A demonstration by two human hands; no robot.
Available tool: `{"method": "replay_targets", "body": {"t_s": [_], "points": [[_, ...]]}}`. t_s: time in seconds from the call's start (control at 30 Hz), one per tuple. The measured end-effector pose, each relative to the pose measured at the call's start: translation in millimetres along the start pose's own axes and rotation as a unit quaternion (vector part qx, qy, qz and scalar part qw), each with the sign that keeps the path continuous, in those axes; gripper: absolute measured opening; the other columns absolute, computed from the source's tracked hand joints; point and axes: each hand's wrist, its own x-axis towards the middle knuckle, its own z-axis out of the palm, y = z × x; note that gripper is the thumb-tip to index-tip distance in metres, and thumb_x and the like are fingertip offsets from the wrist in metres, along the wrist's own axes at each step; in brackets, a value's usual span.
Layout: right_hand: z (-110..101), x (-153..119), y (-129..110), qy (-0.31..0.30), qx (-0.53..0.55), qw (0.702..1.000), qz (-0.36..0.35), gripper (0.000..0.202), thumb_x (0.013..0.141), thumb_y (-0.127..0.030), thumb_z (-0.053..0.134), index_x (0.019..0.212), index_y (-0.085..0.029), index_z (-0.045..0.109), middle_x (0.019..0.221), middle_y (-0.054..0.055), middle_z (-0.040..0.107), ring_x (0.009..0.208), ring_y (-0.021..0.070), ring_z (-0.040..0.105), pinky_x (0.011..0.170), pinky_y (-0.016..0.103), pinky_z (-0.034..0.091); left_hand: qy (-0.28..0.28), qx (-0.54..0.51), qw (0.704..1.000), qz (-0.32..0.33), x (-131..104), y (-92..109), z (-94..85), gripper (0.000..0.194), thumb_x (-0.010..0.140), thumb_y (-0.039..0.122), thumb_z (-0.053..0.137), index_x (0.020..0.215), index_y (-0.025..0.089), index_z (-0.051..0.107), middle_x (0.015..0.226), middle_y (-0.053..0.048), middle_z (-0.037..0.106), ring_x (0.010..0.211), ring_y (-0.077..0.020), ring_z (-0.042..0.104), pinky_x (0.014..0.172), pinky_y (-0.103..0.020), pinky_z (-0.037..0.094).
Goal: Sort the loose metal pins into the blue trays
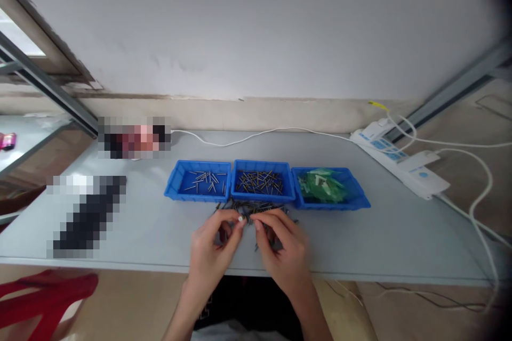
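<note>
While the grey table [352,245] carries all the items listed, its rear right corner holds a white power strip [404,166], set at a slant. A dark, pixelated object [90,216] lies near the left edge. Three blue trays stand side by side, midway between the left and right edges: the right tray [332,205] contains green plastic packaging, the middle tray [264,197] a dense layer of thin metal pins, the left tray [200,197] fewer, scattered pins. Both hands are over the table's front edge, fingers reaching inward. The left hand [212,245] pinches a small white-ended piece [241,218] between thumb and index finger. The right hand [290,245] is curled, fingertips drawn together just beside it; whether they grip anything cannot be told. Loose pins [240,206] lie heaped in front of the middle tray, partly hidden by the hands.
</note>
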Motion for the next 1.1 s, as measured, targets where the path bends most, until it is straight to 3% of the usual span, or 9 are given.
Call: {"method": "replay_targets", "body": {"t_s": [0.13, 0.23, 0.33, 0.43, 0.57, 0.67, 0.83, 1.1], "points": [[6, 1, 2, -0.015, -0.114, 0.993, -0.038, 0.013, 0.105, -0.018, 0.063, 0.107, -0.023, 0.075, 0.09, 0.003, 0.075, 0.084, 0.0211, 0.066, 0.081, 0.037, 0.052, 0.059, 0.079, 0.994, -0.041, 15, 3, -16.1, 0.008, 0.098, 0.03, 0.071, 0.095, 0.023, 0.07, 0.069, 0.006, 0.07, 0.051, -0.0095, 0.058, 0.054, -0.019, 0.047], [10, 1, 4, -0.038, -0.17, 0.984, -0.047, 0.011, 0.103, -0.021, 0.065, 0.106, -0.023, 0.075, 0.09, 0.004, 0.075, 0.085, 0.0238, 0.061, 0.081, 0.039, 0.049, 0.071, 0.188, 0.977, -0.073, 35, 3, -34.7, 0.008, 0.097, 0.032, 0.071, 0.094, 0.024, 0.07, 0.07, 0.007, 0.07, 0.049, -0.0094, 0.053, 0.054, -0.021, 0.041], [12, 0, 8, -0.058, -0.207, 0.975, -0.049, 0.007, 0.101, -0.024, 0.069, 0.103, -0.023, 0.075, 0.092, 0.004, 0.074, 0.087, 0.0252, 0.059, 0.081, 0.041, 0.047, 0.077, 0.271, 0.954, -0.102, 52, 3, -47.5, 0.016, 0.098, 0.034, 0.071, 0.111, 0.025, 0.073, 0.069, 0.007, 0.067, 0.051, -0.0118, 0.053, 0.054, -0.023, 0.033], [14, -1, 11, -0.071, -0.232, 0.969, -0.051, 0.004, 0.098, -0.024, 0.071, 0.101, -0.024, 0.074, 0.093, 0.004, 0.073, 0.089, 0.0266, 0.058, 0.08, 0.043, 0.044, 0.112, 0.266, 0.953, -0.096, 52, 2, -48.0, 0.036, 0.1, 0.035, 0.07, 0.134, 0.023, 0.068, 0.07, 0.007, 0.064, 0.052, -0.0125, 0.053, 0.056, -0.023, 0.035], [14, -1, 13, -0.082, -0.238, 0.966, -0.049, 0.006, 0.101, -0.022, 0.068, 0.099, -0.024, 0.073, 0.093, 0.004, 0.072, 0.088, 0.0261, 0.058, 0.079, 0.042, 0.044, 0.151, 0.189, 0.969, -0.046, 29, 2, -32.5, 0.023, 0.105, 0.031, 0.064, 0.124, 0.023, 0.073, 0.065, 0.008, 0.058, 0.048, -0.0095, 0.048, 0.057, -0.021, 0.042], [13, -1, 14, -0.081, -0.237, 0.967, -0.052, 0.01, 0.105, -0.022, 0.063, 0.102, -0.024, 0.072, 0.091, 0.004, 0.071, 0.088, 0.026, 0.057, 0.078, 0.043, 0.044, 0.093, 0.14, 0.986, 0.008, 10, -2, -18.7, 0.016, 0.106, 0.023, 0.062, 0.111, 0.022, 0.077, 0.07, 0.005, 0.07, 0.05, -0.0085, 0.055, 0.055, -0.02, 0.044], [12, -1, 13, -0.1, -0.221, 0.969, -0.044, 0.009, 0.107, -0.022, 0.063, 0.105, -0.023, 0.071, 0.093, 0.004, 0.07, 0.09, 0.0262, 0.058, 0.08, 0.043, 0.045, -0.033, 0.116, 0.989, 0.083, 3, -6, -9.5, 0.016, 0.107, 0.018, 0.061, 0.112, 0.022, 0.076, 0.089, -0.001, 0.082, 0.068, -0.0129, 0.073, 0.067, -0.023, 0.053], [13, -2, 12, -0.107, -0.203, 0.973, -0.038, 0.012, 0.11, -0.023, 0.059, 0.105, -0.023, 0.07, 0.096, 0.005, 0.069, 0.093, 0.0264, 0.06, 0.082, 0.043, 0.048, -0.055, 0.107, 0.991, 0.064, 7, -5, -12.3, 0.015, 0.109, 0.019, 0.06, 0.111, 0.022, 0.075, 0.09, -0.002, 0.083, 0.071, -0.0152, 0.076, 0.067, -0.025, 0.054]]}}
